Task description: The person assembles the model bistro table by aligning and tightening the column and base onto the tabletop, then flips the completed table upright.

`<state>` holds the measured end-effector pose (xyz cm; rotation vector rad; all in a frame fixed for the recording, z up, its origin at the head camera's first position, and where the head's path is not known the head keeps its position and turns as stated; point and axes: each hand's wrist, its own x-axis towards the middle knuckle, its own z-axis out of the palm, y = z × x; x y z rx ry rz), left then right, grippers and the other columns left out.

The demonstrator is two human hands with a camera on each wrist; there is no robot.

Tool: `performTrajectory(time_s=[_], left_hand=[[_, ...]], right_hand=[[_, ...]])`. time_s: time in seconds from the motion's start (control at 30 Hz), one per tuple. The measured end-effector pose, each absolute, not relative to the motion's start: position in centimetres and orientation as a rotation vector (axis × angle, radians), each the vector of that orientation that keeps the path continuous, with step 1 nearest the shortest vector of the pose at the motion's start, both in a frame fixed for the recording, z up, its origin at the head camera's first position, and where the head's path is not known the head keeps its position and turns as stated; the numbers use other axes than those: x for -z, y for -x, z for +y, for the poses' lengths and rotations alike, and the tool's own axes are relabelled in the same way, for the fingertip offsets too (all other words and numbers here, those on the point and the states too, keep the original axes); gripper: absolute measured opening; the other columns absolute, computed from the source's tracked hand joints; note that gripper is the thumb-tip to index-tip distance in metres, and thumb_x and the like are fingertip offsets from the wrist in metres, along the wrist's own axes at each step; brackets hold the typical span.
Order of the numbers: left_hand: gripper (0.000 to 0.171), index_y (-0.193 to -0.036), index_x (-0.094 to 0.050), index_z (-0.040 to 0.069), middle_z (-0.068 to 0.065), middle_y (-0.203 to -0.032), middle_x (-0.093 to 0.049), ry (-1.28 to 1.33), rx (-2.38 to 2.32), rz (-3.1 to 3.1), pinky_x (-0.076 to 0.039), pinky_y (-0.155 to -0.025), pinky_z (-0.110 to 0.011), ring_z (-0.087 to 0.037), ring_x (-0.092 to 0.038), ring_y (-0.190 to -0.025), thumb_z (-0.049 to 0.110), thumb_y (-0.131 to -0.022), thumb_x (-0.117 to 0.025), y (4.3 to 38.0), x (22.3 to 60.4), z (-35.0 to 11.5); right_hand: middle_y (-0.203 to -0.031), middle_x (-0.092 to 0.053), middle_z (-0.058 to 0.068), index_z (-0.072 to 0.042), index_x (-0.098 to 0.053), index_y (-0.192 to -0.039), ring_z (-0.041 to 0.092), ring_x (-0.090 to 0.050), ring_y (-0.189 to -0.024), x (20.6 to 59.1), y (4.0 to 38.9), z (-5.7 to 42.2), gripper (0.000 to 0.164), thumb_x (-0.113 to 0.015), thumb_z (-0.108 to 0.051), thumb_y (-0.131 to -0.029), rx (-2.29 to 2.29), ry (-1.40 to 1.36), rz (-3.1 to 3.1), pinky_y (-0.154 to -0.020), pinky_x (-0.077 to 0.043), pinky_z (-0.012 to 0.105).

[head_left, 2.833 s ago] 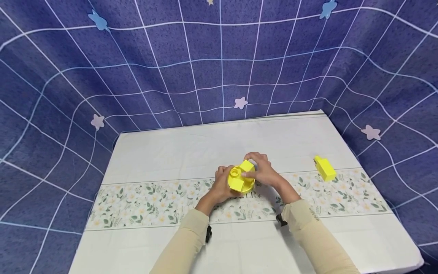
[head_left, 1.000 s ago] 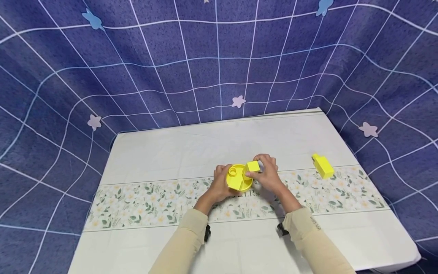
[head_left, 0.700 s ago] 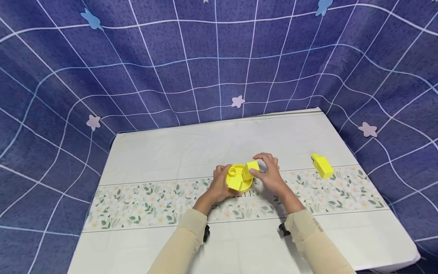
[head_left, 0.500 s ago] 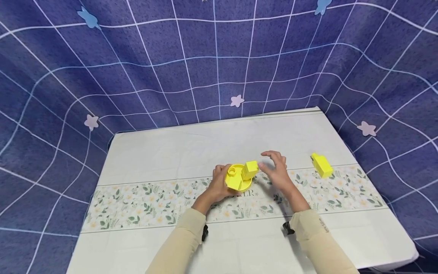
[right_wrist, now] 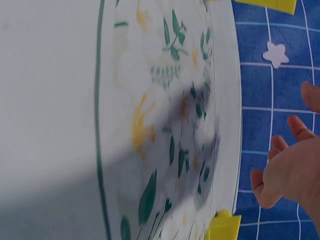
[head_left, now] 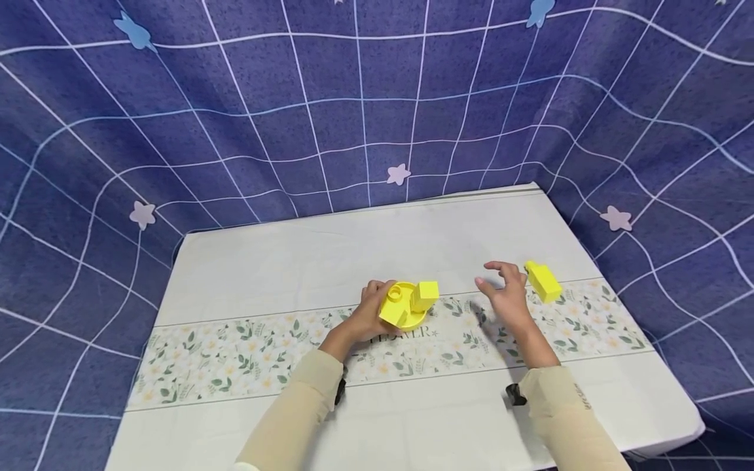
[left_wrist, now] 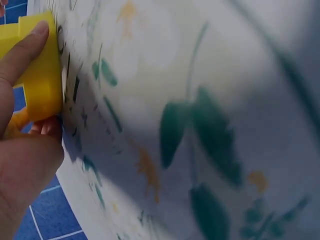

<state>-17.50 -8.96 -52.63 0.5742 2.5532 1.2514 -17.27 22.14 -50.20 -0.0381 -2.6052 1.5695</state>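
Observation:
My left hand grips a round yellow base from its left side, low over the table. A small ring stands on the base at the back left. Two yellow blocks are on it: one tall block at the right and another block at the front left. In the left wrist view my thumb presses on yellow plastic. My right hand is lifted and holds nothing, thumb and forefinger apart. Just right of it lies a yellow bottle-shaped piece with a narrow knob end.
A white table cover has a floral band across it. Behind and at both sides hangs a blue curtain with a line grid and stars. Dark wrist devices sit under the cuffs.
My right hand has let go of the tall block, leaving it on the base, and has moved right toward the bottle-shaped piece. My left hand still grips the base.

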Motion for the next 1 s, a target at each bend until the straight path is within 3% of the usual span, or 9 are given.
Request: performTrajectory(time_s=[0.1, 0.3, 0.47, 0.67, 1.0], left_hand=[[0.106, -0.15, -0.032, 0.014, -0.009, -0.132, -0.037, -0.529, -1.294, 2.588, -0.031, -0.104, -0.049, -0.022, -0.028, -0.12, 0.018, -0.062, -0.092, 16.9, 52.9, -8.7], [0.108, -0.146, -0.037, 0.018, -0.006, -0.131, -0.039, -0.408, -1.363, 2.702, -0.032, -0.103, -0.046, -0.02, -0.031, -0.119, 0.028, -0.055, -0.095, 15.6, 53.6, -8.0], [0.105, -0.145, -0.038, 0.015, -0.007, -0.131, -0.039, -0.403, -1.345, 2.81, -0.031, -0.104, -0.045, -0.021, -0.032, -0.12, 0.035, -0.058, -0.093, 15.1, 54.1, -7.7], [0.095, -0.139, -0.045, 0.013, -0.008, -0.127, -0.041, -0.432, -1.373, 2.841, -0.033, -0.103, -0.045, -0.021, -0.034, -0.118, 0.031, -0.059, -0.094, 15.4, 54.4, -7.8], [0.098, -0.146, -0.04, 0.019, -0.006, -0.13, -0.037, -0.445, -1.388, 2.618, -0.033, -0.104, -0.049, -0.021, -0.031, -0.12, 0.025, -0.063, -0.092, 16.5, 53.8, -9.4]], right_hand=[[-0.137, -0.035, 0.018, -0.003, -0.049, -0.13, 0.036, -0.025, -0.122, 50.3, 17.1, 22.8, 0.044, -0.062, -0.025, -0.095, -1.485, 0.119, -2.599, -0.098, -0.023, 0.056], [-0.136, -0.035, 0.024, 0.0, -0.048, -0.133, 0.041, -0.024, -0.12, 50.4, 17.1, 23.9, 0.048, -0.065, -0.017, -0.092, -1.237, 0.262, -2.587, -0.096, -0.012, 0.059], [-0.137, -0.031, 0.029, -0.001, -0.042, -0.14, 0.047, -0.02, -0.124, 50.3, 17.3, 25.4, 0.058, -0.066, -0.018, -0.091, -1.099, 0.401, -2.608, -0.094, -0.011, 0.062], [-0.138, -0.029, 0.032, 0.002, -0.036, -0.144, 0.049, -0.02, -0.124, 50.5, 17.6, 27.2, 0.067, -0.067, -0.021, -0.089, -0.979, 0.586, -2.668, -0.094, -0.01, 0.064], [-0.127, -0.033, 0.035, 0.007, -0.039, -0.138, 0.049, -0.022, -0.12, 51.7, 17.4, 29.0, 0.063, -0.064, -0.025, -0.09, -0.975, 0.796, -2.748, -0.092, -0.013, 0.065]])
